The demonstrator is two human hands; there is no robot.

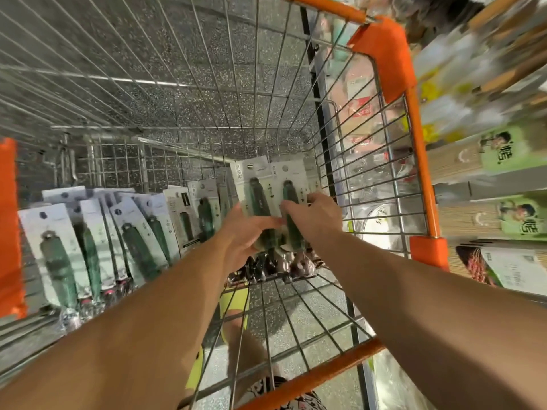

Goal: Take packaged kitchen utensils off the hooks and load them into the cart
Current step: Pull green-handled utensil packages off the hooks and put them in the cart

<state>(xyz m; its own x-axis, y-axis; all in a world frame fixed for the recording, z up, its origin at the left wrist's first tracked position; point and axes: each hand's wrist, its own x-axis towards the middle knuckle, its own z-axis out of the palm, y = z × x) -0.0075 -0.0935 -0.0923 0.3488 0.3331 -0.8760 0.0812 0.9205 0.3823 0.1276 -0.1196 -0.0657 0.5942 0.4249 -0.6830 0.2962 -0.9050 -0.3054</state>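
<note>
The wire cart (384, 179) with orange trim stands on a speckled floor (183, 54) beside blurred shelves (488, 161), already holding a leaning row of packaged utensils (59, 250). Both hands reach into it: the left hand (248, 232) and right hand (313, 214) each grip the two green-handled packs (260, 184), standing them at the row's right end.
</note>
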